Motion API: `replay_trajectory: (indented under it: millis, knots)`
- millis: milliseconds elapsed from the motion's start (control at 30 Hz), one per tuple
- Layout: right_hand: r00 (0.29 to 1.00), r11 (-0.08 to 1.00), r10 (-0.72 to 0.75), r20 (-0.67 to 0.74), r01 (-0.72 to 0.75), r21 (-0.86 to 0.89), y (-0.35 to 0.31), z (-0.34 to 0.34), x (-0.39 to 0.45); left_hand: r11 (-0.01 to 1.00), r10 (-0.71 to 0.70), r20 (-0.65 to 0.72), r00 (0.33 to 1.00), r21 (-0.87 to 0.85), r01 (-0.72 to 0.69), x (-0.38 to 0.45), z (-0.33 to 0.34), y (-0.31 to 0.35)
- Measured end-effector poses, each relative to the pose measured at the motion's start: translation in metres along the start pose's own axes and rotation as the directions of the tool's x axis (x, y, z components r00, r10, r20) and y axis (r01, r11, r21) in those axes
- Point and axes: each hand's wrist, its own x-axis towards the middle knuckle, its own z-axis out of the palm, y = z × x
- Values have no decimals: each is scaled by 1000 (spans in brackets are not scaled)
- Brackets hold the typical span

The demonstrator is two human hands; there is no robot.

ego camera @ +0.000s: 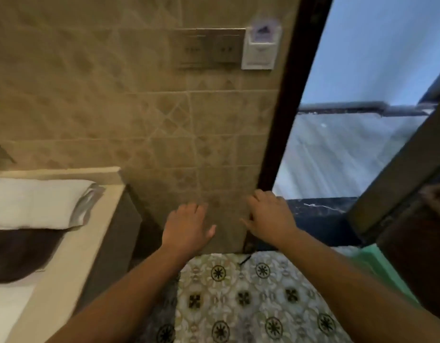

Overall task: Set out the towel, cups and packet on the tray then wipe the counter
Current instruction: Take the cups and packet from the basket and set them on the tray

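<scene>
A folded white towel [33,204] lies on the pale counter [72,256] at the left edge of the head view. A dark brown cloth [18,253] lies just in front of it. Both of my hands are held out low in front of the tiled wall, to the right of the counter. My left hand [186,226] is empty with fingers loosely spread. My right hand [270,219] is also empty, fingers apart, near the dark door frame. No cups, packet or tray are in view. The frame is blurred by motion.
A beige tiled wall [139,107] fills the middle, with a socket plate [209,48] and a white key-card holder [259,49]. A dark door frame [288,107] and open doorway lie to the right. Patterned floor tiles [238,300] are below.
</scene>
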Motion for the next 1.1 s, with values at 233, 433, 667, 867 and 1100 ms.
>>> replay_trajectory:
  millis: [233, 433, 667, 867, 1100]
  knots:
    - [946, 945, 324, -32, -325, -26, 206, -22, -189, 929, 356, -5, 935, -108, -354, 17, 38, 268]
    - [869, 865, 495, 26, -489, -113, 352, -40, -336, 843, 504, -24, 863, -201, -498, 7, 62, 479]
    - [814, 811, 581, 24, -576, -101, 468, -48, -402, 761, 619, -20, 785, -231, -606, 24, 83, 627]
    - [812, 807, 584, 0, -580, -113, 553, -28, -403, 741, 634, -84, 769, -219, -634, 73, 116, 706]
    - [833, 829, 553, 10, -548, -112, 658, -22, -366, 786, 593, -38, 805, -192, -588, 150, 139, 764]
